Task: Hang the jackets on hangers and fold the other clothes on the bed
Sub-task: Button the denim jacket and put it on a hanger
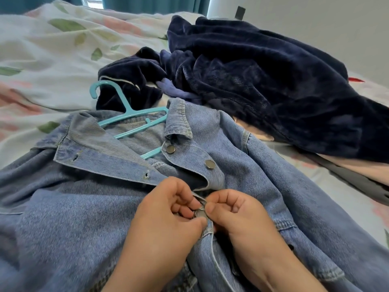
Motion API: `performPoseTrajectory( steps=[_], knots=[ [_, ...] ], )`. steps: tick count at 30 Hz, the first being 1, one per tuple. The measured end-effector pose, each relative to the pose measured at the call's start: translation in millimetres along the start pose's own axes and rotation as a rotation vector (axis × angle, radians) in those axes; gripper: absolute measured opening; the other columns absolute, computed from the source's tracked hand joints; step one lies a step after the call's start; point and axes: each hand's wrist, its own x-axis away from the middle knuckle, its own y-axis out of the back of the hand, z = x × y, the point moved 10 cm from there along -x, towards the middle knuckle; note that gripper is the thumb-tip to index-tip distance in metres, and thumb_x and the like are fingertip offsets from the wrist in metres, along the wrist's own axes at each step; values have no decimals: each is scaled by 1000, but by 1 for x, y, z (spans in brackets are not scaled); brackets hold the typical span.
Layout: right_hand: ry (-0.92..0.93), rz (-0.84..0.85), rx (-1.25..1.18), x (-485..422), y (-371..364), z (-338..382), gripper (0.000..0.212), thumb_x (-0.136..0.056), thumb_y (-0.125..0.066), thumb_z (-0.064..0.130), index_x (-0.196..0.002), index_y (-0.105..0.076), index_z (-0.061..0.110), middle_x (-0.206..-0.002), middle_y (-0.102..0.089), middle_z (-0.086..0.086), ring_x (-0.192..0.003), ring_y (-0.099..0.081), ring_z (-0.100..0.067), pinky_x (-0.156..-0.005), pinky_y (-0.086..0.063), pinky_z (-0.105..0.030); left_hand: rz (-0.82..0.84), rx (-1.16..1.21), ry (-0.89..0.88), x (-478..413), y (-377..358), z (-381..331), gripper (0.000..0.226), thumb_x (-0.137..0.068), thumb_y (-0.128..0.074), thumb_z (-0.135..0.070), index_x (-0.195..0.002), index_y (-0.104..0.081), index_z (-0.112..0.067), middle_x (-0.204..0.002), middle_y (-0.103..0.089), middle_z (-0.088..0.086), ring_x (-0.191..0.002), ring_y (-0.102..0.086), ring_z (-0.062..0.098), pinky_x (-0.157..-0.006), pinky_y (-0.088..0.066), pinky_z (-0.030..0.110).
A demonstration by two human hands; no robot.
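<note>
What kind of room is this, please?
Probably a bedroom: a floral duvet is spread underneath, teal curtains hang behind it, and a denim jacket with a turquoise hanger in it lies on top.

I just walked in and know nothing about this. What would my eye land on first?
Low in the middle, the left hand and right hand pinch the front of a blue denim jacket around a metal button. A turquoise hanger pokes out of its collar, hook towards the upper left. Behind, on the right, a dark navy plush garment lies heaped on the floral bedsheet.
</note>
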Motion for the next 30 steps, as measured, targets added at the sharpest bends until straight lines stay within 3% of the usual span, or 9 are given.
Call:
performPoseTrajectory(
  steps=[6, 10, 13, 17, 20, 22, 24, 27, 30],
  knots=[
    [-25, 12, -125, -1, -5, -5, 15, -63, -74, 8, -71, -76, 20, -63, -63, -7, -52, -53, -13, -51, -46, -21, 53, 53, 4, 1, -5, 0, 37, -57, -71, -6, -80, -59, -32, -73, -67, -3, -59, -55, 10, -57, -49, 26],
    [-37, 10, -134, -3, -5, -5, 22, -69, -73, -2, -70, -76, 19, -64, -63, -5, -51, -52, -11, -49, -44, -20, 48, 9, -13, 0, -3, -1, 42, -62, -72, 5, -79, -59, -31, -72, -66, -3, -57, -54, 8, -56, -49, 24],
    [-40, -25, -131, -3, -4, -4, 19, -60, -69, 4, -68, -74, 20, -59, -59, -4, -48, -48, -10, -47, -42, -18, 43, 2, -17, 0, -2, -3, 44, -63, -73, 8, -78, -59, -30, -72, -67, -1, -57, -55, 7, -55, -50, 20],
    [-46, -38, -65, -1, -2, -5, 24, -72, -77, -6, -68, -73, 18, -61, -59, -8, -53, -47, -14, -53, -39, -22, -48, 37, -42, 0, 18, -15, 36, -63, -76, -8, -79, -62, -36, -74, -69, -3, -56, -64, 10, -54, -51, 19],
    [-24, -40, 126, 3, 3, 7, 28, -83, -71, -5, -67, -73, 18, -58, -62, -6, -51, -55, -14, -52, -46, -24, -253, -96, -119, 1, 57, -25, 46, -70, -78, -8, -84, -61, -48, -78, -68, 1, -50, -61, 2, -50, -45, 6],
    [56, -82, 189, 5, 9, 30, 28, -87, -68, 0, -72, -73, 23, -60, -67, -8, -50, -62, -16, -50, -52, -26, -328, -261, -197, 3, 67, -36, 50, -72, -77, -7, -88, -59, -51, -83, -62, -1, -60, -60, -3, -55, -42, 0],
    [180, -184, 298, -1, 19, 56, 26, -89, -66, 8, -80, -75, 30, -68, -71, -4, -55, -67, -14, -53, -55, -26, -407, -357, -247, 6, 71, -42, 52, -72, -75, -6, -90, -56, -50, -89, -58, -9, -69, -60, -6, -60, -45, 4],
    [314, -201, 841, -22, 0, 84, 13, -93, -59, 27, -96, -71, 27, -87, -71, 8, -84, -66, -12, -79, -55, -38, -525, -230, -217, 10, 75, -34, 39, -75, -73, -20, -89, -55, -51, -96, -62, -12, -71, -62, -12, -65, -49, 10],
    [305, -101, 1120, -44, -25, 79, 18, -91, -59, 36, -86, -64, 19, -80, -66, 5, -83, -59, -15, -76, -50, -38, -664, 7, -186, 13, 87, -27, 21, -74, -74, -34, -79, -59, -48, -89, -65, -4, -65, -64, -7, -61, -46, 2]
  ],
)
